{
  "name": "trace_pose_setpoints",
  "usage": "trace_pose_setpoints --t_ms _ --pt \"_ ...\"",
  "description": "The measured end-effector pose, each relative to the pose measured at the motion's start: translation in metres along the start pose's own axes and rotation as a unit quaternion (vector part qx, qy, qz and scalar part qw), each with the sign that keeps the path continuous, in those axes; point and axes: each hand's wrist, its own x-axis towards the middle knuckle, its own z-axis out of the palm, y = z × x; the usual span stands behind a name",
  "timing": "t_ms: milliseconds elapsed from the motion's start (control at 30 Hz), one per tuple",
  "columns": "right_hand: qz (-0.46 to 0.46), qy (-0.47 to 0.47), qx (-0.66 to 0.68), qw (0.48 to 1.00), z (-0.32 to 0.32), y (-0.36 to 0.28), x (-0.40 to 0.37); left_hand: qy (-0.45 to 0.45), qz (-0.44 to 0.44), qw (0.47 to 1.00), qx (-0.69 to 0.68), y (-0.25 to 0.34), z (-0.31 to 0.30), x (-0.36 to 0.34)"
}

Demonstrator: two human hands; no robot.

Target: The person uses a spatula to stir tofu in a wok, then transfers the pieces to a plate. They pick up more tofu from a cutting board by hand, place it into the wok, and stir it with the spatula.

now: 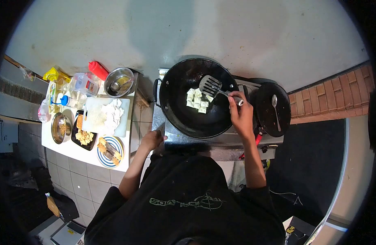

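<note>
My right hand (242, 116) is closed around the handle of a slotted spatula (211, 85). The spatula's metal head is inside a large black wok (175, 116), at the upper right of several pale cut cubes (197, 101) that look like tofu. These cubes lie grouped near the wok's middle. At the front left corner of the stove (184, 143), my left hand (152, 141) has its fingers curled in. What they grip, if anything, is hidden.
On the left, a white table (49, 134) bears a cutting board (94, 116) with white pieces, a black tray (90, 145), a striped plate (110, 163), metal bowls and a red bottle (98, 70). Right of the wok, a spoon (276, 112) rests on a dark round pan (261, 104).
</note>
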Motion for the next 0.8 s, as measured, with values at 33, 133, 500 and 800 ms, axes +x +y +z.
trace_pose_setpoints --t_ms 33,133,500,800 --pt "0.001 0.0 0.001 1.0 0.001 -0.002 -0.001 0.0 -0.001 1.0 0.001 0.002 -0.001 -0.001" --pt "-0.036 0.005 -0.029 0.999 0.001 -0.009 -0.002 -0.002 -0.011 1.0 0.009 0.003 -0.002 -0.001" --pt "-0.036 -0.005 -0.014 0.999 0.011 -0.003 0.005 0.019 -0.004 1.0 -0.007 -0.005 0.006 0.001" --pt "0.037 0.026 0.044 0.998 0.018 0.015 0.007 0.019 -0.01 1.0 -0.013 -0.002 0.004 -0.002"
